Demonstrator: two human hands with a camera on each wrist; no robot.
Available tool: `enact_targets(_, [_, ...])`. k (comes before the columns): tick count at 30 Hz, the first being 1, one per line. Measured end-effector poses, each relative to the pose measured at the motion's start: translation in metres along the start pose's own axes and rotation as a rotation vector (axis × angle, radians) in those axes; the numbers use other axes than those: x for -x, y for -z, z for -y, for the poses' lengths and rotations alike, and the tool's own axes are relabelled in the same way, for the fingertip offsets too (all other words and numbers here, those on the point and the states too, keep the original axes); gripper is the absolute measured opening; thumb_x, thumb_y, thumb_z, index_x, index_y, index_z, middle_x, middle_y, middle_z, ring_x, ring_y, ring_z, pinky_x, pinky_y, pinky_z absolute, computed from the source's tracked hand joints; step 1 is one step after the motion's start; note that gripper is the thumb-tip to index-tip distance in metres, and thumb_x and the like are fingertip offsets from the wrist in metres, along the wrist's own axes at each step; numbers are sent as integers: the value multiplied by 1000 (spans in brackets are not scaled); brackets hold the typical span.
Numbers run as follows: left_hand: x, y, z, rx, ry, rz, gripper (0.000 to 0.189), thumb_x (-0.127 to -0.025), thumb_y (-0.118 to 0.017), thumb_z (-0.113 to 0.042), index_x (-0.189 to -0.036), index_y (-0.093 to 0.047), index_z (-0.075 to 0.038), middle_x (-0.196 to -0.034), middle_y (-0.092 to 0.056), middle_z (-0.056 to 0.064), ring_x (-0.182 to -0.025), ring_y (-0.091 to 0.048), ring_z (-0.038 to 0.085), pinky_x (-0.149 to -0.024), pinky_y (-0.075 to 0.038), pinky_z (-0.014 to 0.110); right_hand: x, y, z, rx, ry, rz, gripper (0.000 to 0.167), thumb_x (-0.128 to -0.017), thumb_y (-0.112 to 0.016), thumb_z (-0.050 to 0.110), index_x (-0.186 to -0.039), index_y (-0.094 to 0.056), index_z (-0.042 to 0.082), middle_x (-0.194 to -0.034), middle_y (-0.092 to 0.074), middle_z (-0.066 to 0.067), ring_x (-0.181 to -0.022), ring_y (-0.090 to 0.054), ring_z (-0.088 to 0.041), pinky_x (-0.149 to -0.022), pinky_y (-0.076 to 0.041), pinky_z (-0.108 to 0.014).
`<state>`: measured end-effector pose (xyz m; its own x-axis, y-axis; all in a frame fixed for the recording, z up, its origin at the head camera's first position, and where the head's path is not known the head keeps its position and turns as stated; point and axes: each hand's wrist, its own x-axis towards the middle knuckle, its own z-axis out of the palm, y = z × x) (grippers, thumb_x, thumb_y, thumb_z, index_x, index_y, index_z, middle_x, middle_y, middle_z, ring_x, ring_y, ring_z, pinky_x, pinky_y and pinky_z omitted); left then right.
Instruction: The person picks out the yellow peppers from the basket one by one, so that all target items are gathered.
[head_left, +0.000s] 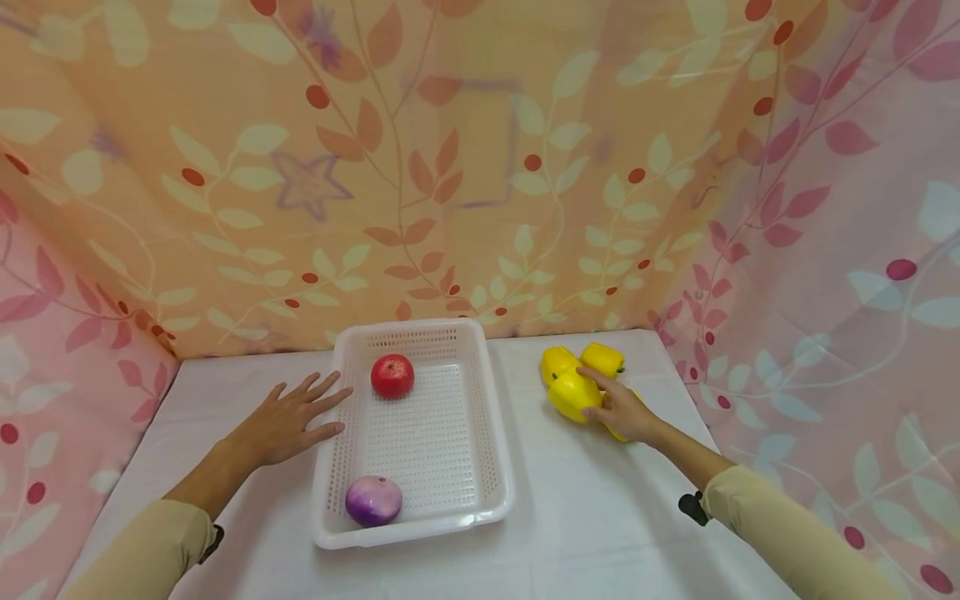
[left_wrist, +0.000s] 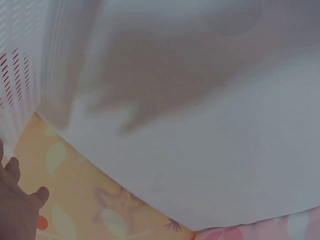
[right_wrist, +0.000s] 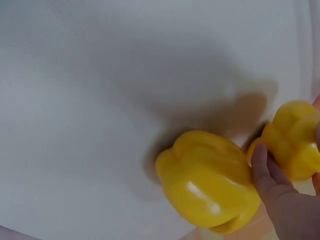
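My right hand [head_left: 626, 410] grips a yellow bell pepper [head_left: 576, 396] between thumb and fingers. The same gripped pepper [right_wrist: 295, 142] shows at the right edge of the right wrist view, beside another yellow pepper [right_wrist: 207, 180] lying on the cloth. Two more yellow peppers, one at the back left [head_left: 557, 361] and one at the back right [head_left: 602, 359], lie just behind the held one. Part of a further pepper [head_left: 617, 432] peeks out from under my right hand. With fingers spread, my left hand [head_left: 288, 421] is at the left rim of a white plastic basket [head_left: 495, 450].
Inside the basket, a red tomato-like round item [head_left: 392, 376] lies toward the back and a purple-and-white round vegetable [head_left: 373, 501] at the front left corner. A white cloth covers the table [head_left: 585, 517]. Patterned curtains [head_left: 480, 167] rise behind it and on both sides.
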<state>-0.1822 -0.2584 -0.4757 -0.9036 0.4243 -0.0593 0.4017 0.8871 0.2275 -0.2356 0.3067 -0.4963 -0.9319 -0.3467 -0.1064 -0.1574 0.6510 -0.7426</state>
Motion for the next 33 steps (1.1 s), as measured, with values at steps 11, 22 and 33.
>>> enact_targets(11, [2,4,-4,8,-12,-2,67,-96,-50,-59,-152,-42,-23,-162,-28,14,-145,-24,47,-110,-12,75,7,-15,-11,23,-46,30,74,-93,-71,14,-156,-32,13,-159,-30,-21,-141,-33,-43,-113,-27,-62])
enact_targets(22, [1,2,-2,8,-13,-12,66,-96,-52,-58,-152,-43,-23,-162,-28,14,-146,-23,47,-110,-12,75,9,-22,-15,55,-28,40,72,-94,-69,12,-155,-31,13,-159,-30,-20,-139,-37,-42,-114,-29,-61])
enact_targets(33, [1,2,1,-40,-26,-13,68,-96,-50,-59,-152,-43,-22,-161,-29,14,-144,-26,47,-110,-16,74,13,-4,13,175,-42,174,72,-97,-65,21,-156,-27,3,-158,-31,-22,-137,-41,-41,-110,-34,-61])
